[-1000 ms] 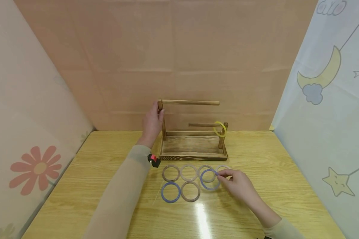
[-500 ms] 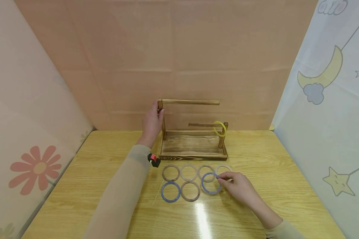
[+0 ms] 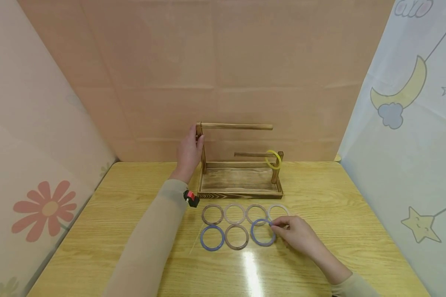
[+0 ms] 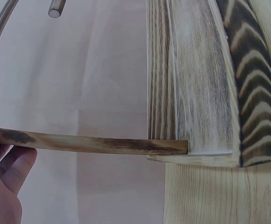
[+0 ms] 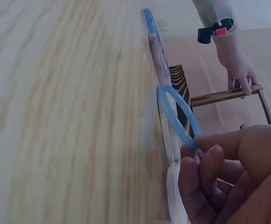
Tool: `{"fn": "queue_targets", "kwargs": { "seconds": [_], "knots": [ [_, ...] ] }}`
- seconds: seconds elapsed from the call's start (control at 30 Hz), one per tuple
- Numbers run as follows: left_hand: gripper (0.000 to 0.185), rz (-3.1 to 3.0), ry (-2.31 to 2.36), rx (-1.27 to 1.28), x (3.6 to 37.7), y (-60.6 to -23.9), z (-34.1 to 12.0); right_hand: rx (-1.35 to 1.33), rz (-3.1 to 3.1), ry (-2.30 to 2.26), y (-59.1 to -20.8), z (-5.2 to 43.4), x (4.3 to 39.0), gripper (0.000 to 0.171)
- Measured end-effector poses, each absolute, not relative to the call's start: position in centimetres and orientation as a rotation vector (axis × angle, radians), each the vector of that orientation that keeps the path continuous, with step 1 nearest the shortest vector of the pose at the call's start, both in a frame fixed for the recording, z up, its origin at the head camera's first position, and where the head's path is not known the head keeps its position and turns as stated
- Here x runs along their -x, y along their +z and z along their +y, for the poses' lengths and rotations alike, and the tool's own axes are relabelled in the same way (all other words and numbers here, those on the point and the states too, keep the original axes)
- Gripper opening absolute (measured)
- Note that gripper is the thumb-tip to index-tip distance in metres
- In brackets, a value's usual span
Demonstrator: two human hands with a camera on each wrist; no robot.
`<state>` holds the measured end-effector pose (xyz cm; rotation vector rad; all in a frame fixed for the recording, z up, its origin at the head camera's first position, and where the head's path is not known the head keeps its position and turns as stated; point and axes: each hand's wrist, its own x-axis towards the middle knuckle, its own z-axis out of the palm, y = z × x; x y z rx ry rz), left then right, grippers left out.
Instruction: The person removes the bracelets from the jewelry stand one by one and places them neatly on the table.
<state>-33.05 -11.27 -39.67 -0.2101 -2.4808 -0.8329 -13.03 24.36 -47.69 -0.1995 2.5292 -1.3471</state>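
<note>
My right hand [image 3: 297, 235] pinches a blue bangle [image 3: 263, 245] by its right side, between thumb and fingertips. In the right wrist view the blue bangle [image 5: 191, 120] is tilted, its lower edge close over the table. My left hand [image 3: 188, 153] grips the top of the tall left post of a wooden bangle stand [image 3: 241, 196]; in the left wrist view its fingers hold the end of that post [image 4: 89, 143]. A yellow bangle [image 3: 280, 161] hangs on the stand's lower bar, by the short right post. The upper bar [image 3: 238, 126] carries nothing.
In front of the stand lie several bangles in two rows: a brown one [image 3: 203, 220], pale and greyish ones, another blue one [image 3: 212, 249] and a second brown one [image 3: 236, 248]. Printed cloth walls [image 3: 397, 165] border the wooden table [image 3: 107, 222].
My right hand has lowered the blue bangle toward the table and nearer the front, beside the brown one in the front row. My left hand stays on the post.
</note>
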Motion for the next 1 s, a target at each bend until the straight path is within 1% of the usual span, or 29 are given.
{"fn": "queue_targets", "kwargs": {
  "seconds": [0.57,1.0],
  "knots": [
    [0.029,-2.455,-0.84,0.245,33.0,-39.7,-11.3,0.217,2.744,-1.051,-48.4,23.6,13.0,0.005],
    [0.037,-2.458,-0.878,0.24,32.8,-39.6,-11.4,0.259,2.799,-0.995,-48.6,23.2,13.0,0.009]
  ]
}}
